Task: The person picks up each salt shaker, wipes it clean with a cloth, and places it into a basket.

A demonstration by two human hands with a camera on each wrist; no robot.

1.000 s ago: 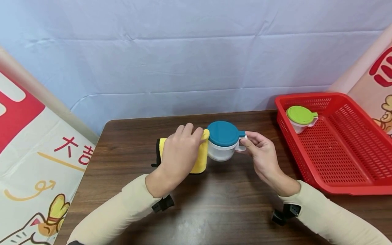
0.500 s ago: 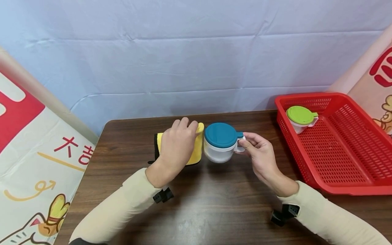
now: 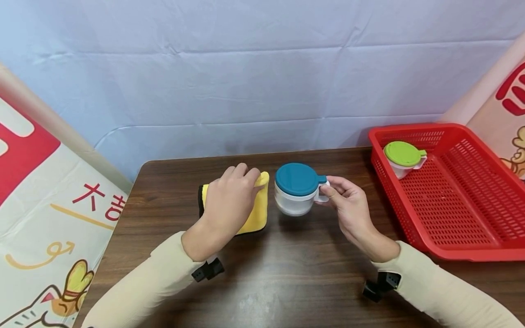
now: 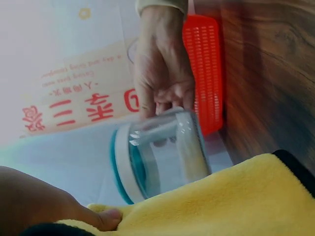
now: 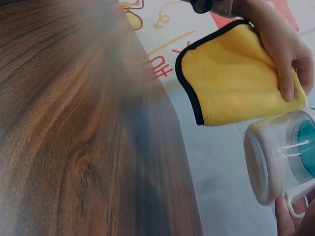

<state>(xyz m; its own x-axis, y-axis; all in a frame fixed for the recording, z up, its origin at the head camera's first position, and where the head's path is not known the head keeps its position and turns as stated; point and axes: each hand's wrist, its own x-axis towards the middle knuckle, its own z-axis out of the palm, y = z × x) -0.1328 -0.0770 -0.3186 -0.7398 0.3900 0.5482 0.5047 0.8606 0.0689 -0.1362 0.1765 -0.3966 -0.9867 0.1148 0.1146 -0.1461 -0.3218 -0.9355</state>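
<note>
My left hand (image 3: 229, 198) grips a folded yellow cloth (image 3: 257, 212) with black edging, its thumb pressed on the cloth in the left wrist view. Just right of the cloth, my right hand (image 3: 353, 205) pinches the white handle of a clear jar (image 5: 280, 152) with a blue lid (image 3: 297, 179). The jar is held above the table, upright with a slight tilt. In the head view a narrow gap shows between cloth and jar. From the right wrist, the cloth (image 5: 236, 78) hangs close beside the jar's wall; whether they touch there I cannot tell.
A red perforated basket (image 3: 434, 250) stands at the right of the wooden table (image 3: 270, 282). In its far left corner sits a similar jar with a green lid (image 3: 402, 154). A pale cloth backdrop (image 3: 246, 91) rises behind the table's back edge.
My left hand and the cloth have moved left, away from the jar, after first rising a little and then lowering. The jar has shifted slightly left; my right hand keeps its grip on the handle.
</note>
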